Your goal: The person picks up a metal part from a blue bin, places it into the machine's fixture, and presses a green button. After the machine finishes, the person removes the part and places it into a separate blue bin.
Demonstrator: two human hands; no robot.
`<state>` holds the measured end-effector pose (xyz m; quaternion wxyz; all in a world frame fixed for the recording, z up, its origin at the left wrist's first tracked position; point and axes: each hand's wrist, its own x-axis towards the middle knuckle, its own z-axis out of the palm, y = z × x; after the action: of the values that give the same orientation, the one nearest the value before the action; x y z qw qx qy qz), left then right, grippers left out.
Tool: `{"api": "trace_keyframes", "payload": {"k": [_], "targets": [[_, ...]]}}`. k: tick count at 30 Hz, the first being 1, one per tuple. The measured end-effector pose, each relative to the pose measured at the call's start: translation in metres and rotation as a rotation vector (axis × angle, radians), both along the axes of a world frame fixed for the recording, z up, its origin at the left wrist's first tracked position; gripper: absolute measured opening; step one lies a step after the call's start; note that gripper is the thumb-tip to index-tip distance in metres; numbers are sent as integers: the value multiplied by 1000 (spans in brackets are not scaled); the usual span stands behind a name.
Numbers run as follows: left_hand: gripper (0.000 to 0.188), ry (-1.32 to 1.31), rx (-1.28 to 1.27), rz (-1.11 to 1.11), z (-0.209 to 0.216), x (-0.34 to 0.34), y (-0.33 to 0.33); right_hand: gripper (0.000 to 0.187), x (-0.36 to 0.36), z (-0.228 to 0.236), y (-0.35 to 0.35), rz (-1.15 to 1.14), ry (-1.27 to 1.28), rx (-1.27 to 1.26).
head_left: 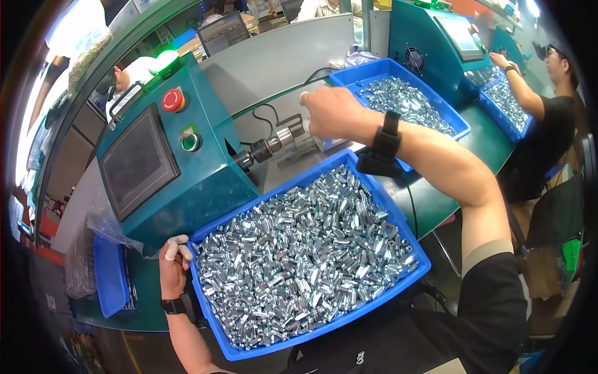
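Observation:
A blue plastic tray (208, 318) full of small shiny metal hex pieces (305, 255) lies in front of me. At its left rim is my left hand (173, 265), fingers curled and white covers on some fingertips; whatever is in them is hidden. My right hand (339, 112) reaches over the tray's far side, closed beside the metal fixture (289, 132). What it grips, if anything, does not show. A dark chuck (260, 151) sticks out of the green machine (205, 181) toward that fixture.
The machine carries a dark screen (138, 163), a red stop button (173, 100) and a green button (189, 142). Another blue tray (461, 128) of metal parts stands beyond my right forearm. At far right a person works by a second green machine (405, 43). A blue bin (111, 274) sits left.

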<state>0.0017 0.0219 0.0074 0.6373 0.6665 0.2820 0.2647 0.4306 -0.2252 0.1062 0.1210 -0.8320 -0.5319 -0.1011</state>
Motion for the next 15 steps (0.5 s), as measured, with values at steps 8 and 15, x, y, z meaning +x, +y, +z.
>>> {"api": "trace_keyframes", "payload": {"k": [8, 15], "targets": [[40, -34, 32, -35, -5, -1, 4, 25, 56, 6, -53, -223, -36, 35], [37, -26, 14, -36, 4, -4, 1, 28, 44, -7, -119, 70, 20, 232]]}}
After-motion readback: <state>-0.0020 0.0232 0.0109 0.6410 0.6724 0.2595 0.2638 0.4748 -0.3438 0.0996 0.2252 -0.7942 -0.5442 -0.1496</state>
